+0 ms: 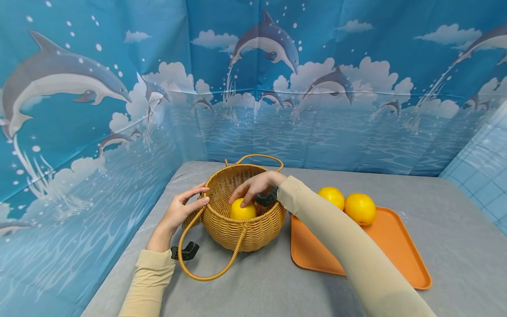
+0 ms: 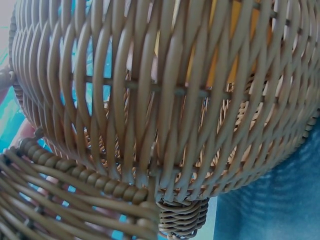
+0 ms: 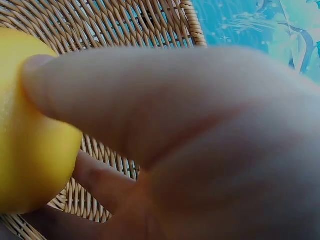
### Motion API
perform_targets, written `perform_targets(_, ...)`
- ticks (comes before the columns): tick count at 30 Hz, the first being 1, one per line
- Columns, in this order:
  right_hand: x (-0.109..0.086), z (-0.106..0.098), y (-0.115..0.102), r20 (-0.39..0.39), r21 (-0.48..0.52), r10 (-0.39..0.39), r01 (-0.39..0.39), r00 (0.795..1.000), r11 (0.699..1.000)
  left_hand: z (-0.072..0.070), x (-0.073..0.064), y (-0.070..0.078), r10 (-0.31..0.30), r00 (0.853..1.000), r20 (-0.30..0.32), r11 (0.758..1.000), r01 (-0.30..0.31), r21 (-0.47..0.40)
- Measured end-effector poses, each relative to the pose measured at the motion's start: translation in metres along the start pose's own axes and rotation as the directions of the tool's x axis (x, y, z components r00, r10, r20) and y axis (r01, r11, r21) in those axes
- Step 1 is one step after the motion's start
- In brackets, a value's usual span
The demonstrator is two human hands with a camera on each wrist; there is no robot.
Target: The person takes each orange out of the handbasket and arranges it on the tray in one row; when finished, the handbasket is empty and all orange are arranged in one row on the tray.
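A round woven wicker basket (image 1: 241, 235) stands on the table. My right hand (image 1: 257, 187) reaches down inside it and grips a yellow-orange orange (image 1: 243, 210). In the right wrist view, the thumb lies on the side of the orange (image 3: 35, 135) and other fingers come round from below. At the basket's left rim, my left hand (image 1: 184, 207) touches the edge with its thumb and fairly straight fingers. Through gaps in the basket's weave (image 2: 165, 100), the left wrist view shows some orange colour; most of the left hand is hidden there.
An orange tray (image 1: 390, 246) lies right of the basket, bearing two more oranges (image 1: 361, 209), partly behind the right sleeve. One looped basket handle (image 1: 206, 278) hangs toward the front, another stands at the back. A dolphin-printed curtain (image 1: 253, 127) borders the grey table (image 1: 269, 286).
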State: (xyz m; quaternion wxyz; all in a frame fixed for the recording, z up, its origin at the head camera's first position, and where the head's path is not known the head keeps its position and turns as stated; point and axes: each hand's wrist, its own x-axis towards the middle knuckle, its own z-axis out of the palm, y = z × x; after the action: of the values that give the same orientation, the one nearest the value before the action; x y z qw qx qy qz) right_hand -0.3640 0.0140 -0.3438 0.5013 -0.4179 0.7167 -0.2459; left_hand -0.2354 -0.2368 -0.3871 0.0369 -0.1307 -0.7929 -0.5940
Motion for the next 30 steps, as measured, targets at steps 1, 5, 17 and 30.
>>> perform_targets(1, -0.0003, 0.0000, 0.0001, 0.007, 0.004, -0.002, 0.002, 1.000, 1.000, 0.0002, 0.0000, 0.0003, -0.002, 1.000, 0.000, 1.000, 0.002, -0.001)
perform_targets(5, -0.0007, 0.0000, 0.0003, 0.009, -0.015, -0.004, 0.004, 1.000, 1.000, 0.0004, -0.0006, 0.0009, -0.003, 1.000, 0.006, 1.000, 0.003, 0.000)
perform_targets(17, -0.0035, -0.0006, 0.0000, -0.030, -0.159, -0.071, 0.066, 0.997, 0.985, 0.0023, 0.0003, 0.0010, -0.004, 1.000, 0.005, 1.000, 0.004, -0.005)
perform_targets(30, -0.0099, 0.0001, -0.0087, -0.235, -0.082, -0.148, 0.132, 0.961, 0.988, -0.0015, -0.0010, -0.0014, 0.013, 1.000, 0.024, 1.000, -0.012, -0.007)
